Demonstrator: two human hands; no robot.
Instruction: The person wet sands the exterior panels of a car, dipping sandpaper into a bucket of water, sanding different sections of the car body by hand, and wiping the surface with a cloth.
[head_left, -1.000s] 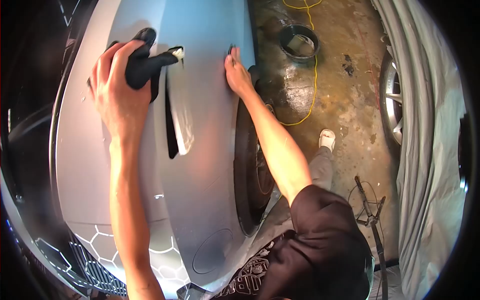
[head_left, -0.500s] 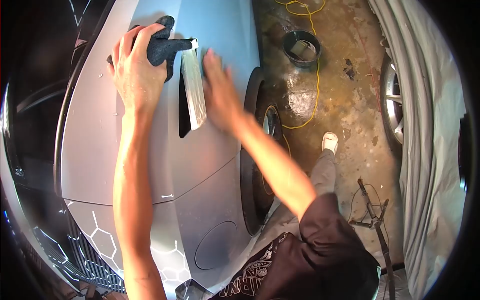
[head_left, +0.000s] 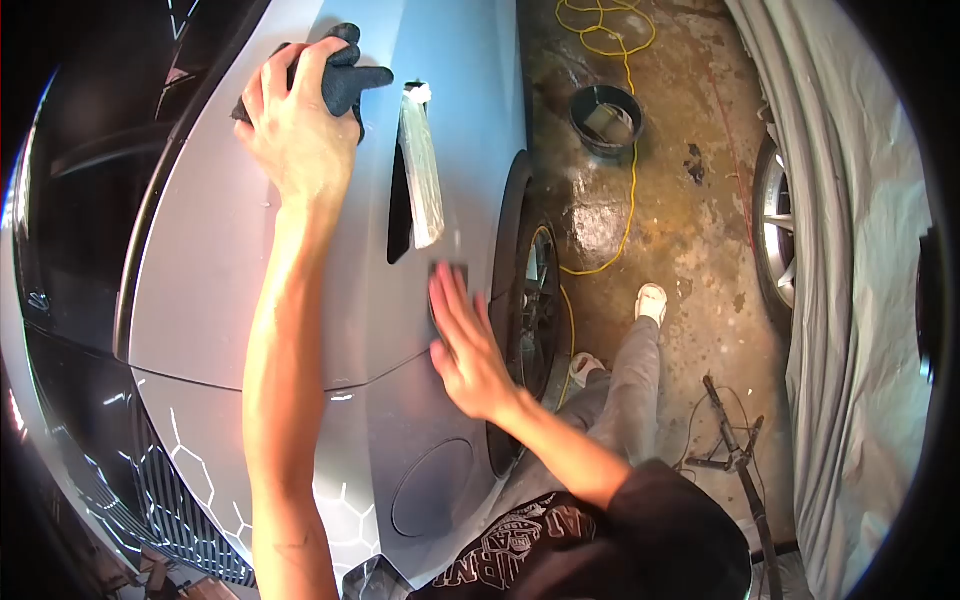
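My left hand (head_left: 305, 125) is at the upper part of the grey car panel (head_left: 290, 310), its fingers bent over a black glove (head_left: 345, 90). The glove's empty fingers stick out to the right. My right hand (head_left: 470, 350) lies lower on the panel with fingers nearly straight, pressed over a thin dark pad (head_left: 436, 305); most of the pad is hidden. Between the hands, a vent-like opening (head_left: 399, 205) in the panel is partly covered by a strip of shiny clear film or tape (head_left: 424, 185).
A black bucket (head_left: 605, 118) with a block-like thing in it stands on the wet floor. A yellow cord (head_left: 634, 190) runs past it. A black stand (head_left: 738, 450) is at lower right, beside a sheet-covered car (head_left: 850, 300). The near car's wheel (head_left: 538, 310) is close to my right arm.
My right hand has swept down the panel, from beside the film strip to below it. My left hand keeps the glove, and the whole view has shifted slightly.
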